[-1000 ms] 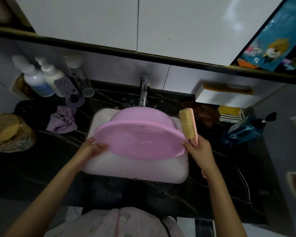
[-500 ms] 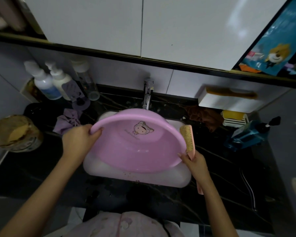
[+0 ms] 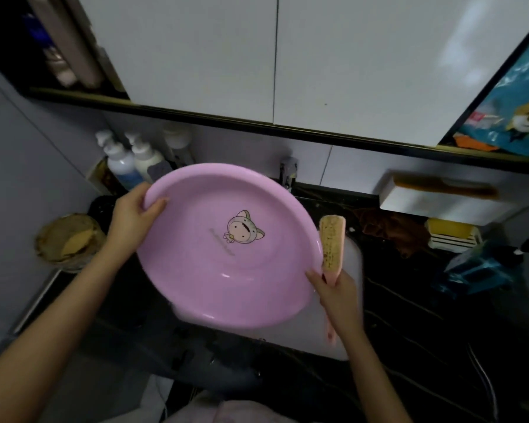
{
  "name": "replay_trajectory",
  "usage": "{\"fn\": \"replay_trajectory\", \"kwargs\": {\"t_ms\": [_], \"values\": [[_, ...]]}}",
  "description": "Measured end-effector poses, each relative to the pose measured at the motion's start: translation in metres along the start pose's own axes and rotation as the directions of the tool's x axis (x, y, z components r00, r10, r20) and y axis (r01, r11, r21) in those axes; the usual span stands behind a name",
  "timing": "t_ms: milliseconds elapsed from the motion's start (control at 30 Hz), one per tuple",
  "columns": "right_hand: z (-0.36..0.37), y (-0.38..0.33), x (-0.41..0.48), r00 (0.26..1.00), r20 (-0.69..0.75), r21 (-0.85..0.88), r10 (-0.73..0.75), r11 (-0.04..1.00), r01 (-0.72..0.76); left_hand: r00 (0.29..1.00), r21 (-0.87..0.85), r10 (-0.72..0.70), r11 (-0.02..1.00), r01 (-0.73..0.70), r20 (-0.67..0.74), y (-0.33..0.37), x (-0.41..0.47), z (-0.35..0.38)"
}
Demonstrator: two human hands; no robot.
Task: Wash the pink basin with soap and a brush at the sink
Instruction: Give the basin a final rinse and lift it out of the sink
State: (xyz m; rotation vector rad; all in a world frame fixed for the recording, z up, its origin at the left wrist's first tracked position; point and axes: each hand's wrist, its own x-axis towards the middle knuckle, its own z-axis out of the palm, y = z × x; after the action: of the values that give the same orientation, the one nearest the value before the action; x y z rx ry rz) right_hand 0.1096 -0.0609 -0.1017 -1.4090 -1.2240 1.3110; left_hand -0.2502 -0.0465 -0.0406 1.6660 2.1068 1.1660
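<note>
— Where was the basin at that point?

— Off the desk [image 3: 409, 315] altogether. The left hand [image 3: 132, 218] held the pink basin [image 3: 226, 270] by its upper-left rim, thumb hooked inside, so that grip was closed on the rim. The basin was tilted up over the white sink [image 3: 353, 264], with its inside and cartoon print facing the person.

— And the brush?

— The brush [image 3: 332, 244] stood upright just beside the basin's right edge. The right hand [image 3: 338, 296] had its grip wrapped round the pink handle. One finger seemed to steady the basin's rim as well, though the blur left that unsure.

— So which step was it?

— By the pose, the person was presenting the inside for scrubbing. No suds showed on the plastic, so soaping looked not yet done.

— What did the next move call for?

— Soap first, and the yellow bar [image 3: 451, 228] on its rack at the far right looked the likeliest source. Then the bristles had to be turned onto the inner wall, with the left hand bracing the tilt against the push.
</note>
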Motion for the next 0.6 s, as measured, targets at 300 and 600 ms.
{"fn": "replay_trajectory", "kwargs": {"t_ms": [300,600], "values": [[0.052,-0.015,0.013,0.981,0.146,0.121,0.129,0.982,-0.147,0.989,0.225,-0.084,0.973,0.055,0.119,-0.02,0.037,-0.034],[0.047,0.033,0.023,0.862,0.163,0.143,0.479,0.853,-0.501,0.915,0.486,-0.269,0.868,0.096,0.3,-0.028,0.021,-0.02]]}}
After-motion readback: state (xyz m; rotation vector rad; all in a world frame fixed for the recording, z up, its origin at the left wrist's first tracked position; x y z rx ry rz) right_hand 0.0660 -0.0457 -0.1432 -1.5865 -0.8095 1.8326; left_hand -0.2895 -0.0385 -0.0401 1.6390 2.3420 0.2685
